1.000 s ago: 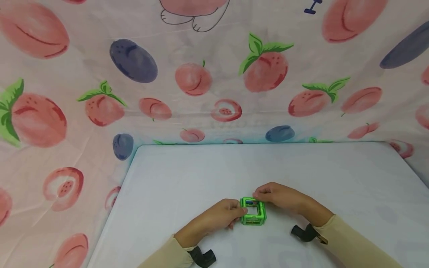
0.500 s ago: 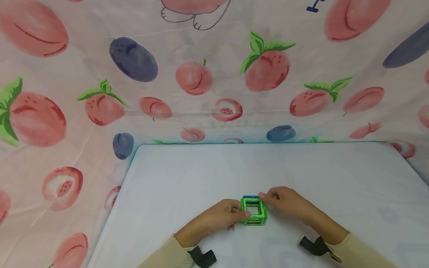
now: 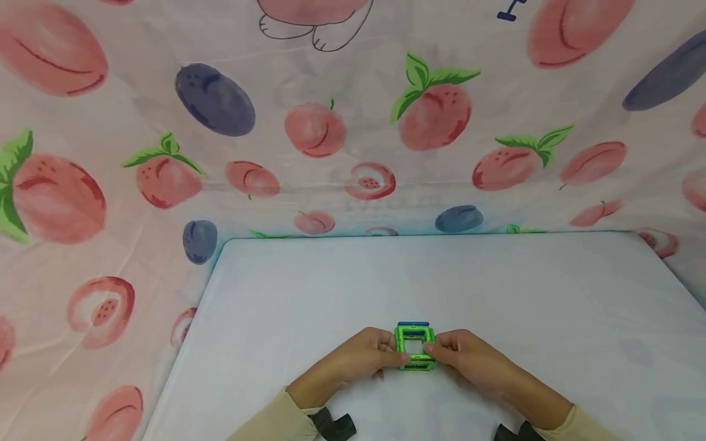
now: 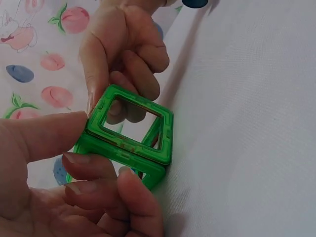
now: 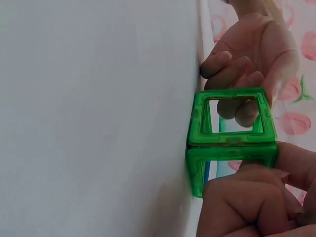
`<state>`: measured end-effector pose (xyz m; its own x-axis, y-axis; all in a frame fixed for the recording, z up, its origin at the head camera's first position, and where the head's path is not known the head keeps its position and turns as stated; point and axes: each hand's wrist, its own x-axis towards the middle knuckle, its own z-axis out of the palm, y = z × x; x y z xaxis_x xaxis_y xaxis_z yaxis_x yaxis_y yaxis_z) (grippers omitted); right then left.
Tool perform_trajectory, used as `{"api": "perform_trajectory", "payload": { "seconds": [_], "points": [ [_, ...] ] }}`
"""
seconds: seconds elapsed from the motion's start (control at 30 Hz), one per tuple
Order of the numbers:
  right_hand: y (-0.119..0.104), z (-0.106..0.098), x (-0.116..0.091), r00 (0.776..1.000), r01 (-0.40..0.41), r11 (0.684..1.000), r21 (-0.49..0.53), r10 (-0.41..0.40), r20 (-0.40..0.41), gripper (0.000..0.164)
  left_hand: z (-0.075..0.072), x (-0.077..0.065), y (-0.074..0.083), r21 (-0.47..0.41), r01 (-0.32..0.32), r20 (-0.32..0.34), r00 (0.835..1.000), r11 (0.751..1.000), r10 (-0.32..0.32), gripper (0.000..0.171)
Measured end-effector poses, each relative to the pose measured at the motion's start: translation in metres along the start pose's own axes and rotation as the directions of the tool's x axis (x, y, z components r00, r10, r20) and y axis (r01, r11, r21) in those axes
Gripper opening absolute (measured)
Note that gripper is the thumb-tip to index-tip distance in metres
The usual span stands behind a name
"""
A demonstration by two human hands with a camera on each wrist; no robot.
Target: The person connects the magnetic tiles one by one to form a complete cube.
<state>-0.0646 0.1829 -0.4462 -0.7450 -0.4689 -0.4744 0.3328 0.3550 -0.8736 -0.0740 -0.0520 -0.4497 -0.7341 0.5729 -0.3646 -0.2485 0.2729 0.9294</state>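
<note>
A small cube of green square magnetic tiles [image 3: 421,365], each an open frame, stands on the white table. Along its far side shows the edge of a blue magnetic tile [image 3: 413,323]. My left hand [image 3: 368,356] holds the cube at its left side, thumb on the top frame and fingers against the side. My right hand [image 3: 471,358] grips the right side the same way, its thumb at the top edge. In the left wrist view, the green tiles [image 4: 133,144] meet along one edge; the blue tile is mostly hidden there.
The white tabletop [image 3: 309,275] spreads around the hands, and its far edge meets a fruit-print cloth [image 3: 248,211] that hangs behind and at the left. A black wrist camera [image 3: 333,424] sits below the left hand, another [image 3: 518,433] below the right.
My right hand has come from the cube's far right corner down to its right side. The blue tile now shows at the far edge. The left hand stays at the left side.
</note>
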Motion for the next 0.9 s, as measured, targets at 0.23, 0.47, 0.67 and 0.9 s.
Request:
{"api": "perform_trajectory", "payload": {
  "seconds": [0.23, 0.47, 0.67, 0.9],
  "points": [
    [-0.0015, 0.0033, -0.0007, 0.998, 0.01, 0.999, -0.051, -0.013, -0.063, 0.04, 0.0007, -0.0002, 0.0014, 0.059, 0.019, -0.045, 0.999, 0.998, -0.017, 0.023],
    [-0.0023, 0.0049, 0.0003, 0.996, 0.004, 0.999, -0.042, -0.007, -0.087, 0.04, 0.0008, -0.0009, 0.0036, 0.053, 0.011, -0.044, 0.999, 0.999, -0.009, 0.024],
    [-0.004, 0.0036, 0.0039, 0.997, -0.019, 1.0, -0.006, 0.019, -0.08, 0.039, -0.0009, 0.0005, 0.0006, 0.029, 0.009, -0.037, 0.999, 1.0, -0.008, 0.027],
    [-0.0032, -0.004, 0.0053, 0.999, -0.012, 0.992, 0.122, 0.008, 0.032, 0.038, -0.0026, 0.0032, -0.002, -0.003, -0.001, -0.008, 1.0, 1.0, 0.001, 0.03]
  ]
}}
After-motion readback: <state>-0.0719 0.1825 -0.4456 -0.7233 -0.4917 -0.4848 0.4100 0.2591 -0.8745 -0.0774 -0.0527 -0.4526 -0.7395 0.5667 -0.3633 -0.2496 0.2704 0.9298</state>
